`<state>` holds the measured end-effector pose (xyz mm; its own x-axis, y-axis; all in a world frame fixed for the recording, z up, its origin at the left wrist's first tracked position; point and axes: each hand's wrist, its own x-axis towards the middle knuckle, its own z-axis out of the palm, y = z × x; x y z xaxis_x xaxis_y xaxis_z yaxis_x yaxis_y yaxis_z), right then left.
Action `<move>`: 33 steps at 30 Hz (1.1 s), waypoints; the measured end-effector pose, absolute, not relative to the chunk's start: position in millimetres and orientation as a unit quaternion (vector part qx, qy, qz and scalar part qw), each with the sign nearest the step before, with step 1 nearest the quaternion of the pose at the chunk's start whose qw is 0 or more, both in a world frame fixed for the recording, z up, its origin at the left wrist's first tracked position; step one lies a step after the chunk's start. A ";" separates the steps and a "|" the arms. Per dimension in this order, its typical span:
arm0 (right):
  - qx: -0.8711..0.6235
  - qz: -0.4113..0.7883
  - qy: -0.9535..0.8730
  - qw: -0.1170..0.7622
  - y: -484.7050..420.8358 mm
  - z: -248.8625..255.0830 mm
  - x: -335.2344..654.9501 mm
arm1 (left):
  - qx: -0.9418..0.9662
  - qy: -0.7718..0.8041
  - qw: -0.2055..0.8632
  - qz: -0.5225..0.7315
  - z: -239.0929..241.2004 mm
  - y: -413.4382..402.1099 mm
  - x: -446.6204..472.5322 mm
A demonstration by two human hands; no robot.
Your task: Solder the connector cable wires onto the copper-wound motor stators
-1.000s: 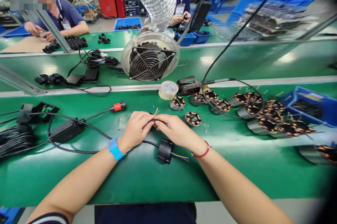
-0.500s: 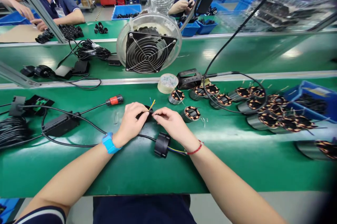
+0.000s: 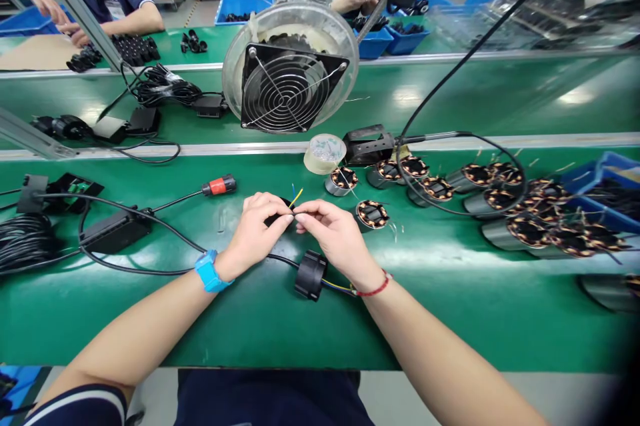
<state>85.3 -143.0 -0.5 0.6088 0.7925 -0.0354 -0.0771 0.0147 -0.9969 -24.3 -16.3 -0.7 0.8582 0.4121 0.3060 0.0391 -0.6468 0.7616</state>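
Observation:
My left hand [image 3: 257,225], with a blue watch on its wrist, is closed on a small black part, mostly hidden by the fingers. Blue and yellow wires [image 3: 299,197] stick up from that part. Thumb and fingertips of my right hand [image 3: 334,234] are pinched together at its right side, touching or nearly touching the left fingertips; what they grip is too small to make out. Just below the hands lies a black round housing [image 3: 311,275] on its side, with a black cable entering from the left and coloured wires leaving toward my right wrist.
Copper-wound stators [image 3: 371,215] stand at right, several grouped near a blue bin [image 3: 613,193]. A fan [image 3: 285,89] with a duct hangs ahead, behind a solder-like spool [image 3: 325,154]. Cables and a black box [image 3: 116,233] lie left. Two people work across the bench.
The view has shifted slightly. My right fingers have drawn closer to the left fingertips, and less of the black part shows between the hands.

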 end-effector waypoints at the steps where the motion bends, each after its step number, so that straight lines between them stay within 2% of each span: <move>1: -0.623 0.319 -0.291 0.652 -143.4 0.1 87.2 | 0.880 0.128 0.398 0.227 0.5 -15.5 -23.6; 7: -0.665 0.219 -0.247 0.670 -149.6 6.2 105.7 | 0.896 0.206 0.349 0.179 5.1 -11.3 -10.5; 10: -0.675 0.212 -0.248 0.661 -150.9 5.6 109.1 | 0.919 0.180 0.326 0.128 6.0 -14.3 -5.1; 19: -0.672 0.207 -0.265 0.660 -152.6 3.4 106.8 | 0.925 0.082 0.368 0.047 17.3 -18.6 -14.8; 21: -0.668 0.211 -0.264 0.663 -153.1 5.0 106.3 | 0.913 0.079 0.396 0.059 14.1 -15.8 -16.4; 27: -0.640 0.278 -0.248 0.672 -151.4 6.9 102.2 | 0.794 0.137 0.585 0.089 1.6 -3.1 -22.8; 33: -0.604 0.344 -0.230 0.681 -150.3 5.5 95.9 | 0.761 0.141 0.626 0.101 -0.4 -0.3 -26.5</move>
<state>95.9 -150.3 5.5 0.6579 0.7463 -0.1009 -0.1901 0.0349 -0.9812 -26.5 -0.3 -0.4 0.9397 0.3412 -0.0228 0.0881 -0.1772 0.9802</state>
